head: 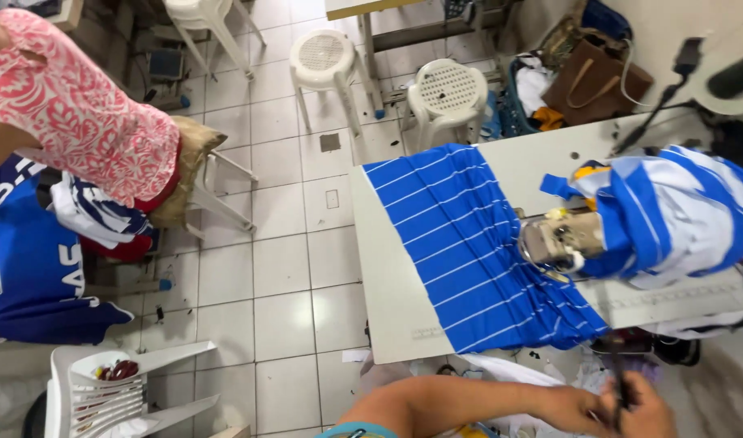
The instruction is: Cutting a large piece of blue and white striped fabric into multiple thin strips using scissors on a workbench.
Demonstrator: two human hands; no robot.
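Two hands meet at the bottom edge of the view, below the near edge of the bench (388,308). The left hand (578,405) and the right hand (651,410) are both curled around one thin dark tool (621,389), which stands upright between them; its kind cannot be told. One forearm extends leftward from the left hand and carries one teal band (357,430) near the frame edge.

On the bench lies one blue fabric panel with white stripes (461,243). It spans the bench from far edge to near edge, and its near end hangs over the near edge. One cream sewing machine head (558,237) rests on the panel's right side. One bundle of blue-and-white striped garments (672,211) is heaped against the machine, toward the right end of the bench.

On the tiled floor (282,268), near the lower left corner of the view, stands one white plastic chair (104,393) holding small red items. Farther left lies one blue jersey with white lettering (31,276). Above it, one other person in a pink patterned top (79,113) leans in from the left edge.

Beyond the far edge of the bench stand two round white perforated stools (327,57), one of them touching the bench. One brown bag (590,81) sits at the far right corner.
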